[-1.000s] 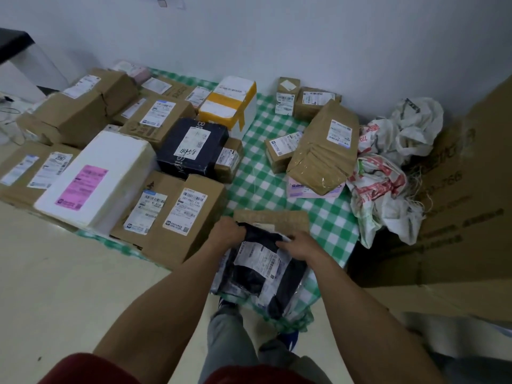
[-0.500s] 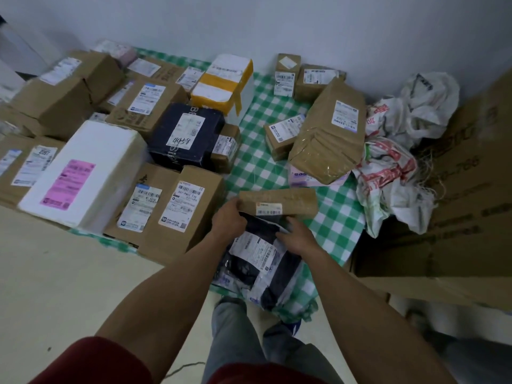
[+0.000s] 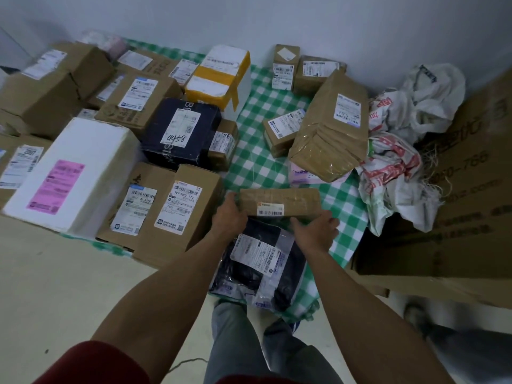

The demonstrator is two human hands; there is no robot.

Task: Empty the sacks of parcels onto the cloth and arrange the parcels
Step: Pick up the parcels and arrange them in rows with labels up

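A green-and-white checked cloth [image 3: 257, 162] covers the floor by the wall. I hold a flat brown cardboard parcel [image 3: 279, 202] over it by both ends: my left hand [image 3: 228, 214] grips the left end, my right hand [image 3: 315, 231] grips the lower right edge. Just below lies a dark plastic mailer [image 3: 260, 264] with a white label. Several boxed parcels fill the cloth's left side, among them a white foam box [image 3: 72, 173] and a navy box [image 3: 180, 131]. Crumpled white sacks [image 3: 399, 167] lie at the right.
A big cardboard carton [image 3: 457, 217] stands at the right, against the sacks. A taped brown parcel [image 3: 332, 128] leans on smaller boxes at the back right. Bare checked cloth shows in the middle strip. My legs and shoe are at the cloth's near edge.
The flat brown parcel has come up off the cloth beyond the dark mailer into both my hands, which moved from the mailer's top to the parcel's ends.
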